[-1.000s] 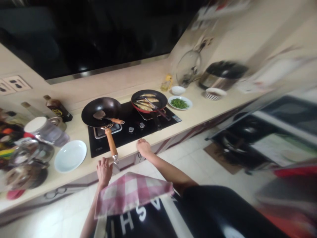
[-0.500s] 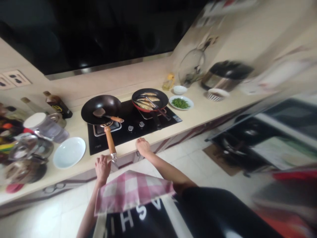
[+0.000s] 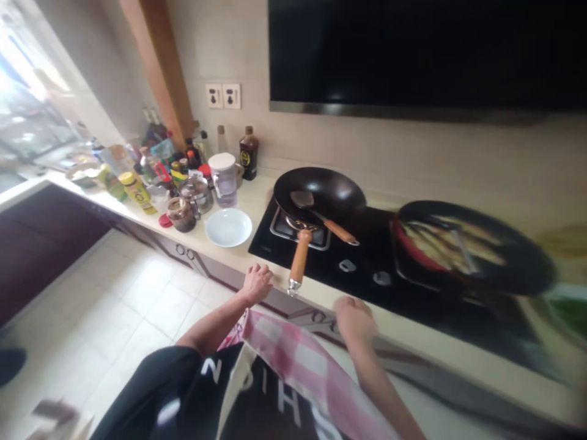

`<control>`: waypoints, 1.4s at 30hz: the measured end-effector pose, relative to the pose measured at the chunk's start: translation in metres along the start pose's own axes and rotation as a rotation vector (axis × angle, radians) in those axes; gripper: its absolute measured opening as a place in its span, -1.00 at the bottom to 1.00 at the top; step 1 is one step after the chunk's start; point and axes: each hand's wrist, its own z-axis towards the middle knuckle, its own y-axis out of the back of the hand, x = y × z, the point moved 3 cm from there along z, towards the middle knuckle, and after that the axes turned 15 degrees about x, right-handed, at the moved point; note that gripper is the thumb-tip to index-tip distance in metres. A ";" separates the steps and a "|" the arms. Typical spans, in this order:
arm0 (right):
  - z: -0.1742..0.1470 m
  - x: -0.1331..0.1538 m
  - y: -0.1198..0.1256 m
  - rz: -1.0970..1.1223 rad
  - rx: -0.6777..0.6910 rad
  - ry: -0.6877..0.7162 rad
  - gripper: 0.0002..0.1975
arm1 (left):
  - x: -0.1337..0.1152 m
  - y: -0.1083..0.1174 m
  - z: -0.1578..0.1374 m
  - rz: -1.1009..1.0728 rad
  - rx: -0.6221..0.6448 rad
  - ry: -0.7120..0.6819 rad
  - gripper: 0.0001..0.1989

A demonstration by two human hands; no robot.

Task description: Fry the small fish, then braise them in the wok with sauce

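Observation:
My left hand (image 3: 257, 284) rests on the counter's front edge, left of the wok's handle, fingers bent a little apart and holding nothing. Farther right, my right hand (image 3: 355, 321) lies against the same edge; its fingers are smeared by motion. Between and beyond them, a dark wok (image 3: 339, 186) sits on the left burner, its wooden handle (image 3: 300, 256) jutting toward me over the edge. A spatula (image 3: 337, 231) leans inside the wok, its wooden handle over the rim. On the right burner, a frying pan (image 3: 523, 263) holds several fish (image 3: 458, 241), blurred.
A white plate (image 3: 228, 227) stands left of the black cooktop (image 3: 321, 260). Behind it are a lidded pitcher (image 3: 224, 180), a pot (image 3: 197, 194), a jar (image 3: 181, 215) and several bottles. Chopped greens (image 3: 573, 311) show at the right edge. A dark hood (image 3: 426, 55) hangs above.
My view has swung left, bringing more of the left counter and a window into sight, while the rice cooker has gone out of view. Both hands stay at the counter edge.

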 end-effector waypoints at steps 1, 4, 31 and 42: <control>0.000 0.000 -0.002 -0.016 -0.012 0.012 -0.79 | -0.001 -0.001 -0.001 -0.003 -0.006 -0.002 -0.71; 0.000 -0.002 -0.006 -0.040 -0.036 0.030 -0.77 | -0.003 -0.002 -0.004 -0.009 -0.020 -0.008 -0.73; 0.000 -0.003 -0.004 -0.015 -0.036 0.016 -0.72 | -0.003 0.001 -0.003 -0.008 -0.019 -0.002 -0.78; -0.003 0.003 0.007 0.022 -0.025 0.039 -0.71 | -0.002 0.007 -0.006 -0.025 -0.017 0.005 -0.77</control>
